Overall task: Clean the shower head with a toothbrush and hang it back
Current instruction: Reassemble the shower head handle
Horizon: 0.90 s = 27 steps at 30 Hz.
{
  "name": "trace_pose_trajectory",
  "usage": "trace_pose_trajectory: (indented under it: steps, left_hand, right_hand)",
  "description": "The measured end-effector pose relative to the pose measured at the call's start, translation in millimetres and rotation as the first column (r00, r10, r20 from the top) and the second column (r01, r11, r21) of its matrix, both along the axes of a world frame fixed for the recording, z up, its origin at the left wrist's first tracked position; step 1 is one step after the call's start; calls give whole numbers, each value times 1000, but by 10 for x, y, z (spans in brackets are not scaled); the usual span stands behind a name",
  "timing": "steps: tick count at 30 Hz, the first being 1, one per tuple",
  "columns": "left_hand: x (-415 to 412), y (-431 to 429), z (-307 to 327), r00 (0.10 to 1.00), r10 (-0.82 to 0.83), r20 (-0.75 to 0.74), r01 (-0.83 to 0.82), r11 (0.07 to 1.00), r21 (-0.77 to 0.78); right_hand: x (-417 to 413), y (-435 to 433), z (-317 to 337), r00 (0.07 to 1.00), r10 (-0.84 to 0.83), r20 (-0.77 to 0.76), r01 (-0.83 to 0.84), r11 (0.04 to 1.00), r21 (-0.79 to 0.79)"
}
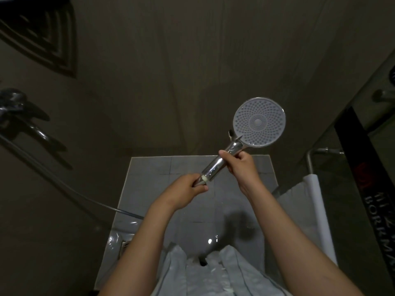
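The shower head (259,122) is a round white perforated disc on a chrome handle (214,170), held up in front of me with its face turned toward me. My right hand (240,165) grips the upper part of the handle, just below the disc. My left hand (185,190) grips the handle's lower end at the hose connector. The grey hose (64,182) trails off to the left toward the wall. No toothbrush is in view.
A chrome tap fitting (23,116) is mounted on the left wall, with a corner shelf (42,35) above it. A glass partition with a chrome rail (320,152) and a white towel (310,201) stands at right. Tiled floor (149,171) lies below.
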<state>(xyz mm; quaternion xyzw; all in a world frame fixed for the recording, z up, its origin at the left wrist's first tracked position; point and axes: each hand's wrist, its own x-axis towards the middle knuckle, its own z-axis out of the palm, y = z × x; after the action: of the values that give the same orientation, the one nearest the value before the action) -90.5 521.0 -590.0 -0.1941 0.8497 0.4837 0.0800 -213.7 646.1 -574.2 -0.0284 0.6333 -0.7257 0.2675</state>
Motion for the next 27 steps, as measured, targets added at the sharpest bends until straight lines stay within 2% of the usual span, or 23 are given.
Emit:
trace_pose_trajectory:
  steps: [4,9,14,17,21,27]
  left_hand:
    - [-50,33,-26,1000,16,8,-15,998,-58]
    - [-85,86,-23,997,77,-10,-77,997,10]
    - [-128,154,-7,993,120,-11,-120,993,16]
    - [-137,199,-8,993,112,25,-114,985,132]
    - [-169,226,16,991,133,25,-133,930,343]
    - [-200,224,73,987,145,70,-161,875,456]
  right_hand:
    - [-40,35,7,999,39,-5,-39,999,7]
    - [-96,37,-4,995,94,-30,-94,995,16]
    - [-160,68,-5,989,141,-44,-140,990,14]
    - [-228,111,-10,977,200,-78,-196,978,66]
    - [-317,141,16,956,259,-140,-251,966,69]
    - [-403,197,55,938,296,-180,-300,954,9]
